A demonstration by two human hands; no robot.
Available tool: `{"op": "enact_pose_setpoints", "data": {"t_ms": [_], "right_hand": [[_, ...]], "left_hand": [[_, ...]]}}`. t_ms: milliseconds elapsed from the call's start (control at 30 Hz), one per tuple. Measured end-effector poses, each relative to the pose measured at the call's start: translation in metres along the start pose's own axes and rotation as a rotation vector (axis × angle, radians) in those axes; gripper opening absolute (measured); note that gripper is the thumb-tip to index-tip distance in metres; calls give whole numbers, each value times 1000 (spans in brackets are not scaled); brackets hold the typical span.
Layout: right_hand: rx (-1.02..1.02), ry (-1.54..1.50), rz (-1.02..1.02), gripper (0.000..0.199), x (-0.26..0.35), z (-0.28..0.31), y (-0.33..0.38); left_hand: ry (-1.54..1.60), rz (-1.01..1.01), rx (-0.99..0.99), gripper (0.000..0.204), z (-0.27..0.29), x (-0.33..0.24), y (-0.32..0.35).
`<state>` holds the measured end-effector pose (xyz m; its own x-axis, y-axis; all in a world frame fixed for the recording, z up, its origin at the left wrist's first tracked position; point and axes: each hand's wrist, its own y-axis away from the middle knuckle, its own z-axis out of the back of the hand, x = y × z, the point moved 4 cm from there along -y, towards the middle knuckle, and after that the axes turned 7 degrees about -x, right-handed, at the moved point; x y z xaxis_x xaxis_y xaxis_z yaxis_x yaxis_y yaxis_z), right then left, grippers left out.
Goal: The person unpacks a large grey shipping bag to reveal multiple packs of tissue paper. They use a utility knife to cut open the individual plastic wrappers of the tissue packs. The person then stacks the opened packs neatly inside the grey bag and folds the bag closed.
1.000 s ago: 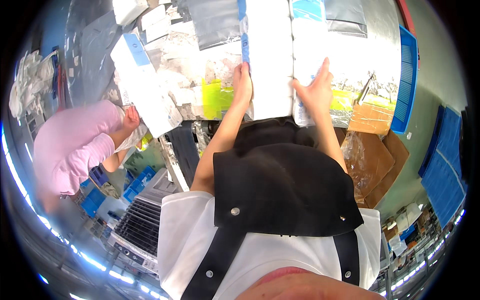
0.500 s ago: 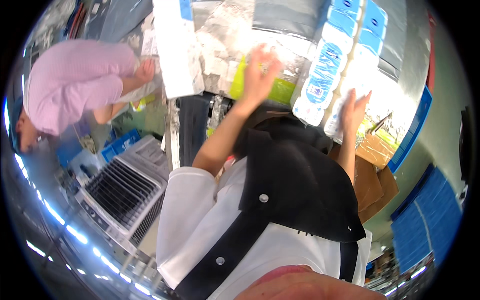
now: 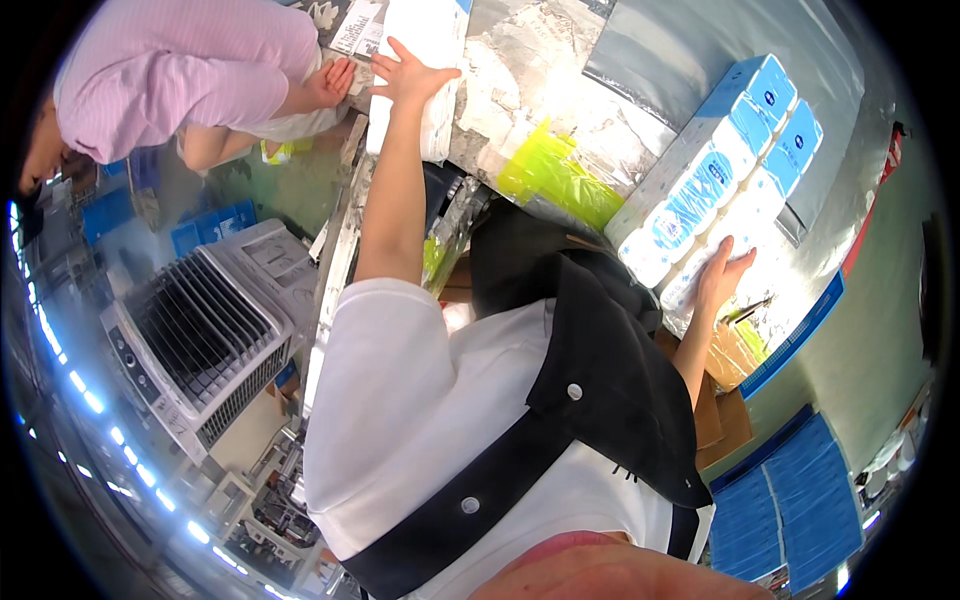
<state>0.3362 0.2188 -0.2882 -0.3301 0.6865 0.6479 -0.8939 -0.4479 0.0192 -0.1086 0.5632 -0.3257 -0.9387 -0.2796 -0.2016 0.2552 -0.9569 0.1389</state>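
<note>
Fingers spread wide, my left hand lies over a long white pack at the left side of the table. Whether the palm presses on it I cannot tell. At the right, my right hand rests with straight fingers against the near end of a blue-and-white wrapped pack of paper rolls. A matching roll pack lies alongside it, on its left. Neither hand is closed round anything.
Yellow-green plastic film lies on the worktable, near grey plastic sheeting. A co-worker in pink bends at the far left, beside an air cooler. A cardboard box and a blue crate are at the right.
My left hand has moved left, from above the yellow-green film to the white pack. My right hand stays at the roll pack. The whole view has turned and shifted.
</note>
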Motion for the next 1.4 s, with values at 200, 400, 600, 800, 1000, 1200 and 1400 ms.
{"op": "enact_pose_setpoints", "data": {"t_ms": [200, 400, 600, 800, 1000, 1200, 1400], "right_hand": [[-29, 6, -62, 79, -15, -3, 0], [-17, -30, -47, 77, -3, 5, -4], [-33, 10, -47, 77, -8, 9, -3], [-14, 61, -89, 75, -9, 7, -3], [14, 112, -91, 74, -12, 8, -10], [-8, -47, -94, 72, -17, 9, -11], [-9, -77, -144, 67, -6, 10, -11]], "left_hand": [[57, -60, 162, 132, 11, 29, -45], [1221, 73, 625, 99, 22, -37, 68], [1189, -70, 513, 77, -50, -138, 145], [565, -324, 106, 25, -125, -124, 147], [903, 0, 722, 40, -118, -157, 186], [751, -169, 446, 44, -53, -168, 195], [738, -678, 316, 30, -5, -173, 243]]}}
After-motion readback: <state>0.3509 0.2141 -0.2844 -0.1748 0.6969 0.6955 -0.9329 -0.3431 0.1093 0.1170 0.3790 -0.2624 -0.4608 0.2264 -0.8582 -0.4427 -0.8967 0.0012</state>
